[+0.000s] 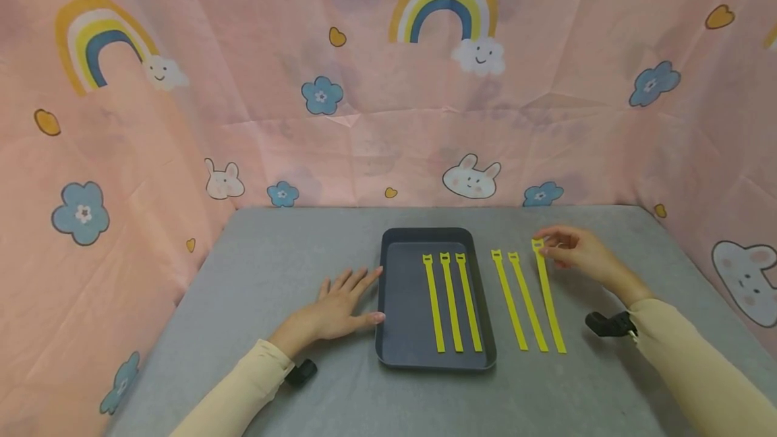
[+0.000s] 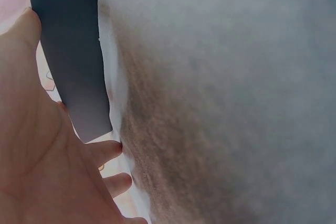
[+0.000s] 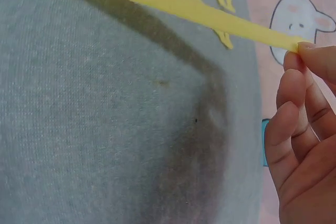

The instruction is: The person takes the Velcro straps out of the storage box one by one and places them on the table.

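My right hand [image 1: 579,256] pinches the slotted head of a yellow cable tie [image 1: 549,299] between thumb and forefinger. In the right wrist view this flat tie [image 3: 210,18] slants up off the cloth and casts a shadow below. Two more yellow ties [image 1: 508,301] [image 1: 529,303] lie side by side, left of the held one. Three others, including a middle tie [image 1: 451,302], lie lengthwise inside the dark grey tray [image 1: 403,309]. With fingers spread, my left hand [image 1: 330,312] rests at the tray's left side, fingertips right at its wall [image 2: 73,51].
A grey cloth [image 1: 291,241] covers the table. Behind it and at both sides hangs a pink curtain [image 1: 376,147] with rainbows, rabbits and flowers. Black wrist devices [image 1: 301,373] [image 1: 609,324] sit below both hands at the cream sleeves [image 1: 686,349].
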Available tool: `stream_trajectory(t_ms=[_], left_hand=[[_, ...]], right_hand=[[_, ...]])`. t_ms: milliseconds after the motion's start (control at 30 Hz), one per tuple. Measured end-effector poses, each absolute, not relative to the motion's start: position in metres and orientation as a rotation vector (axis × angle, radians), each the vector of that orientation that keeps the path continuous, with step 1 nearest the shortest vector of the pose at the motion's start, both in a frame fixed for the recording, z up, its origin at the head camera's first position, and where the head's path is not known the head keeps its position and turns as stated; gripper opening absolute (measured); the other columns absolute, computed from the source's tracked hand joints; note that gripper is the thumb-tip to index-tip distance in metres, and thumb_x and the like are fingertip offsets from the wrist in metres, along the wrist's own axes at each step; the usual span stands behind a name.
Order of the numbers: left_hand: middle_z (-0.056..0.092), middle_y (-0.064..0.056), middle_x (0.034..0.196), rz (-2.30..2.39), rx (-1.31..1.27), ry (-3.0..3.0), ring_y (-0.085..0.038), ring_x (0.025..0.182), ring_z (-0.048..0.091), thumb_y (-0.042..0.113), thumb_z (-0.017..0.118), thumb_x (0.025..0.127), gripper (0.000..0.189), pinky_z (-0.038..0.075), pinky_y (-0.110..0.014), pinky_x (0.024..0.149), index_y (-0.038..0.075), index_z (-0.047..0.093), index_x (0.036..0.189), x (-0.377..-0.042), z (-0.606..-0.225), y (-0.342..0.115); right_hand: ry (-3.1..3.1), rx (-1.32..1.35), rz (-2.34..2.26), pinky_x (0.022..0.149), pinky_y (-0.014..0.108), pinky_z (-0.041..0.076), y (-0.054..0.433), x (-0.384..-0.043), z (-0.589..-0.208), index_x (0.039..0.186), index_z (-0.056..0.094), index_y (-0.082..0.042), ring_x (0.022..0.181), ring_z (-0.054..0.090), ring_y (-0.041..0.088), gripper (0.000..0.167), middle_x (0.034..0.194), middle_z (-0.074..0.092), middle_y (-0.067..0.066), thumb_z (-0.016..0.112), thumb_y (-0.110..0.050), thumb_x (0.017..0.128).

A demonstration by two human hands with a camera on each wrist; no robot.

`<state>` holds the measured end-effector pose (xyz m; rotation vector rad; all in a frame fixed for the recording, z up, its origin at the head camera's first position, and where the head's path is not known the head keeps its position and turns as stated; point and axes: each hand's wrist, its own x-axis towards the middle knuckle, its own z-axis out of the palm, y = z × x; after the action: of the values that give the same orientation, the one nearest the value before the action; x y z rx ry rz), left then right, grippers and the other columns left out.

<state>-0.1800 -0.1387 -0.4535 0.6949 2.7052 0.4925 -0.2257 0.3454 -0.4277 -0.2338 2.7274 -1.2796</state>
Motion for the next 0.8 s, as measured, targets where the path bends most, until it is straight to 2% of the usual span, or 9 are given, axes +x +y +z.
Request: stream_trajectory(t_ms=[333, 800], left_hand=[[0.012, -0.007, 0.169, 0.500, 0.701, 2.711, -0.039, 0.156, 0.007, 0.072, 0.045, 0.092, 0.085, 0.005, -0.072, 0.116, 0.041, 0.002, 0.159, -0.180, -0.453, -0.138], [0.012, -0.007, 0.169, 0.494, 0.694, 2.704, -0.039, 0.156, 0.006, 0.073, 0.044, 0.091, 0.085, 0.006, -0.072, 0.116, 0.042, 0.002, 0.158, -0.180, -0.451, -0.138]], right_hand=[[2.726, -0.302, -1.251, 0.061, 0.032, 0.052, 0.344, -0.229, -0.437, 0.128, 0.061, -0.004, 0.067, 0.061, 0.019, 0.037, 0.098, 0.066, 0.017, 0.066, -0.023, 0.096], [2.742, -0.324, -1.197, 0.057, 0.031, 0.051, 0.339, -0.233, -0.447, 0.125, 0.061, 0.000, 0.062, 0.057, 0.013, 0.033, 0.095, 0.067, 0.018, 0.064, -0.015, 0.096]])
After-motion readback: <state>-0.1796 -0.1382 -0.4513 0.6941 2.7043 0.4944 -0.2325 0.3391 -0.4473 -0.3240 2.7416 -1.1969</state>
